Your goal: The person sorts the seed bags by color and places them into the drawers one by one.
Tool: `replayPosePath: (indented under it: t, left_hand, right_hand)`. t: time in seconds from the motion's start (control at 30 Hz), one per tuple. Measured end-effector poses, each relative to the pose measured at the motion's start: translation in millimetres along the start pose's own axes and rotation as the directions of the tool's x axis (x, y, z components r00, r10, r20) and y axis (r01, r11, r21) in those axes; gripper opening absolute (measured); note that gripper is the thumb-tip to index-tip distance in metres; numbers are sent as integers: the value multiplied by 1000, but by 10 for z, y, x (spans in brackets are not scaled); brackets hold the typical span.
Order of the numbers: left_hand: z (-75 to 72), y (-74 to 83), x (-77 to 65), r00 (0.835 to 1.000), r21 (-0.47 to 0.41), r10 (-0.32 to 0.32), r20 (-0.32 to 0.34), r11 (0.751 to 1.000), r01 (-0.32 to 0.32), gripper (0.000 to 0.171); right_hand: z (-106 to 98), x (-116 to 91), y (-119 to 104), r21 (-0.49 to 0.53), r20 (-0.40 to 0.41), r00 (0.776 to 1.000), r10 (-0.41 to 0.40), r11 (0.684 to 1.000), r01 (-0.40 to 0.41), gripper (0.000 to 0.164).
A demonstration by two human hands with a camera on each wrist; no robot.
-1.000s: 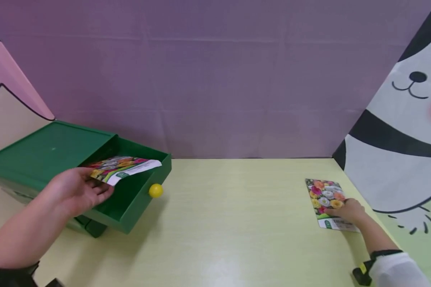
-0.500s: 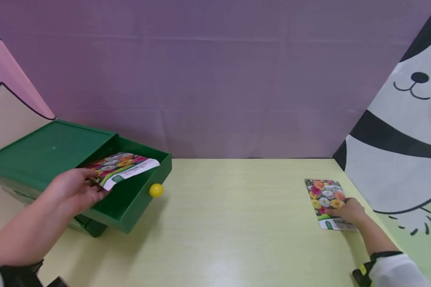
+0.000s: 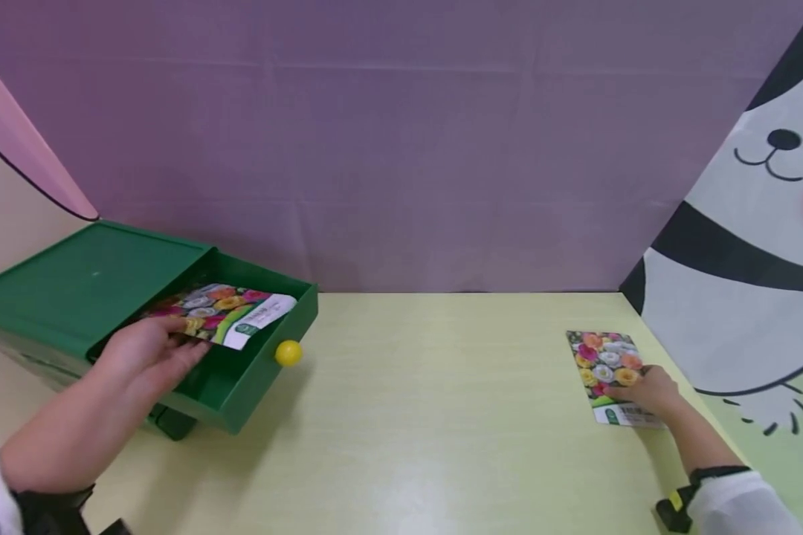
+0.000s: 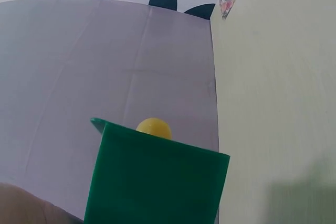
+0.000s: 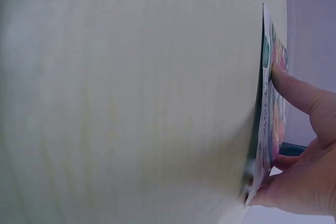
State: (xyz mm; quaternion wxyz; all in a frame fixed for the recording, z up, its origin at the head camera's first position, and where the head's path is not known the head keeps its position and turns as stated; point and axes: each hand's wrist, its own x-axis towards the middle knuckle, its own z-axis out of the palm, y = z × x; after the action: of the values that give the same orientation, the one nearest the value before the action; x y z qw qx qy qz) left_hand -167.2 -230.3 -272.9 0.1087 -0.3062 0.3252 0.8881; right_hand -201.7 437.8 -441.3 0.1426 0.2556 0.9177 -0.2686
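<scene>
My left hand [image 3: 149, 353] pinches a flower-printed seed packet [image 3: 227, 303] by its near edge. That packet lies over the pulled-out top drawer [image 3: 268, 392] of a green drawer box [image 3: 107, 279], its far part inside the drawer walls. A yellow ball knob [image 3: 288, 353] sits on the drawer front. At the far right, my right hand [image 3: 652, 392] grips a second seed packet [image 3: 605, 368] on the table, thumb and fingers across its sides. In the right wrist view this packet [image 5: 275, 103] stands edge-on, with the thumb on its printed face.
A pale yellow table [image 3: 442, 401] stretches between the two hands. Behind it hangs a purple cloth wall [image 3: 401, 148]. A panda-printed panel [image 3: 743, 297] borders the right side, and a pink and beige panel [image 3: 23, 141] the left.
My left hand has shifted slightly right and turned the packet, which now sits lower and deeper in the drawer. The right hand and its packet stay in place.
</scene>
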Motion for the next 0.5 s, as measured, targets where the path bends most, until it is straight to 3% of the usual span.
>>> replayPosePath:
  t: [0.2,0.33,0.5]
  left_hand:
    - [49,-31,-30,1000,77,12,-6,997,-11,69]
    - [93,-42,-99,999,210,47,20,976,-50,72]
    - [155,-73,-190,997,298,61,57,952,-75,74]
  right_hand:
    - [10,-17,-7,18,3,1000,-11,1000,11,106]
    - [34,-12,-13,37,1,1000,-28,999,27,107]
    - [37,-33,-38,16,24,999,-49,999,49,109]
